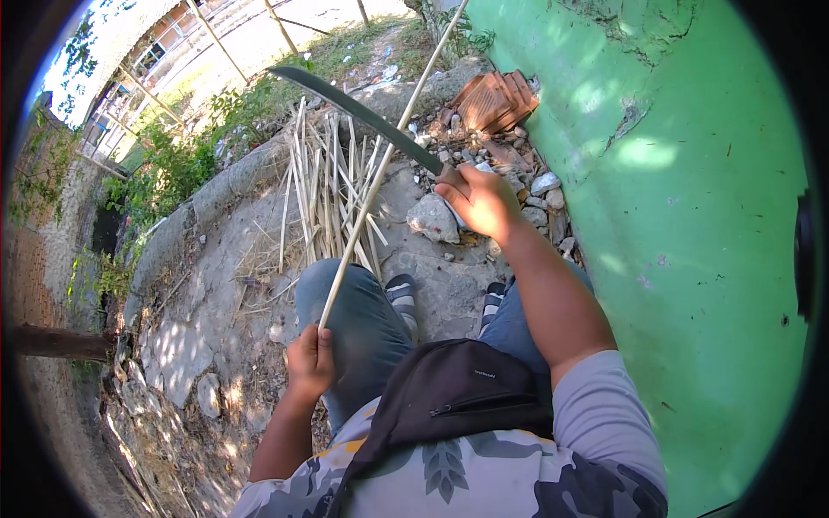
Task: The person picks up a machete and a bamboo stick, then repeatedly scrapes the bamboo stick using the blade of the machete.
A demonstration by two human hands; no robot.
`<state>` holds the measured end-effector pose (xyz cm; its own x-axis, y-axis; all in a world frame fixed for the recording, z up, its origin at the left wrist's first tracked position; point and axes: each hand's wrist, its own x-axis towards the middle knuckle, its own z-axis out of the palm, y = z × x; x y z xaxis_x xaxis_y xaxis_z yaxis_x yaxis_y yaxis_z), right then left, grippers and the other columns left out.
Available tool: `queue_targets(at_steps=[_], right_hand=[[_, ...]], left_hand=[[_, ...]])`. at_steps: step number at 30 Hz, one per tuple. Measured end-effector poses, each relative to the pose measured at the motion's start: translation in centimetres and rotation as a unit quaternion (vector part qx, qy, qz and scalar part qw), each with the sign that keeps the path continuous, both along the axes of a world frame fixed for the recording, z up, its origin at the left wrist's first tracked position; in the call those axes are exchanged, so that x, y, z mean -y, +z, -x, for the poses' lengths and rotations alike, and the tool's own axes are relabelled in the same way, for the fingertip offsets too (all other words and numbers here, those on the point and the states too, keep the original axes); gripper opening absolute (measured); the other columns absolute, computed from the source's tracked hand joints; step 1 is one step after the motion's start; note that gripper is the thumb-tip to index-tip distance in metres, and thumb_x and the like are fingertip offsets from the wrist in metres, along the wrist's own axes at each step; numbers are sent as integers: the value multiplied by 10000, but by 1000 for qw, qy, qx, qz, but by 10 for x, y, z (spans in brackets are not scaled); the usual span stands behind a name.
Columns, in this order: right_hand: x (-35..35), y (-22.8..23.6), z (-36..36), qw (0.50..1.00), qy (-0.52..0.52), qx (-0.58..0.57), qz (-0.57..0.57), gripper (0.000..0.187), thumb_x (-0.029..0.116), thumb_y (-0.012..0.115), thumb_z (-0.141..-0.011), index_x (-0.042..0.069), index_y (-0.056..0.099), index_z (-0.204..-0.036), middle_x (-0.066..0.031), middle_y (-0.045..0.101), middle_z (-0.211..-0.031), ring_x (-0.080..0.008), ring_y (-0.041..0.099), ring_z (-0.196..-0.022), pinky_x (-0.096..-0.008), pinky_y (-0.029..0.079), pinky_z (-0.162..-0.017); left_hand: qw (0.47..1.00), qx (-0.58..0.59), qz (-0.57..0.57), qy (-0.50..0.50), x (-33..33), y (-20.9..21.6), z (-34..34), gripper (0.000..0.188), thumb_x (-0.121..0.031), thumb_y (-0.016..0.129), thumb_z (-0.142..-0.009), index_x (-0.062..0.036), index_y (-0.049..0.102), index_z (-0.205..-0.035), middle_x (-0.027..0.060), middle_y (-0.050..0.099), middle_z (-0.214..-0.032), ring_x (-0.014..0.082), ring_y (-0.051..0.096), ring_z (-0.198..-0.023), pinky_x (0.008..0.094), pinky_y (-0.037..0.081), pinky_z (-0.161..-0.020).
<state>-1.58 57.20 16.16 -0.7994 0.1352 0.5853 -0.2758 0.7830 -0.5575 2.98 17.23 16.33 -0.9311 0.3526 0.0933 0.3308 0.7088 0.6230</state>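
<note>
My left hand [309,364] is closed on the lower end of a long, pale bamboo strip [374,186], beside my left knee. The strip slants up and away to the right, past the top edge of the view. In my right hand [482,203] is the handle of a machete [363,114], raised in front of me over the rubble. Its dark, broad blade points to the far left and crosses the strip in the picture; whether the two touch I cannot tell. A loose pile of similar split strips [324,186] lies on the ground beyond my left knee.
A green wall [682,259] with peeling patches rises close on my right. Stones [433,218] and stacked clay roof tiles [494,101] lie along its foot. A low stone kerb [233,181] curves round the left, with plants beyond. A black bag [466,388] rests on my lap.
</note>
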Motion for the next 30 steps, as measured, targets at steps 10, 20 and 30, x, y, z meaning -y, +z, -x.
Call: queue_targets(at_steps=[10, 20, 30], right_hand=[[39, 18, -23, 969, 112, 85, -205, 459, 547, 745, -853, 105, 623, -882, -78, 702, -742, -315, 694, -714, -413, 494, -692], [7, 7, -7, 999, 24, 44, 10, 444, 471, 678, -950, 39, 604, -876, -162, 650, -711, -407, 666, -707, -461, 507, -622], [43, 19, -20, 962, 150, 65, -216, 492, 583, 673, -891, 102, 596, -832, -127, 660, -698, -392, 667, -668, -517, 510, -624]], left_hand=[[1000, 2, -3, -6, 3, -6, 2, 307, -270, 545, -1045, -20, 609, -879, 196, 608, -667, 400, 616, -594, 447, 453, -552], [999, -34, -17, 7, -1, -7, -5, 273, -248, 537, -1055, -26, 598, -907, 160, 554, -625, 367, 560, -543, 427, 436, -539], [999, 3, 18, 32, -1, -3, -5, 284, -275, 575, -1042, -30, 618, -906, 175, 591, -653, 351, 584, -558, 419, 450, -549]])
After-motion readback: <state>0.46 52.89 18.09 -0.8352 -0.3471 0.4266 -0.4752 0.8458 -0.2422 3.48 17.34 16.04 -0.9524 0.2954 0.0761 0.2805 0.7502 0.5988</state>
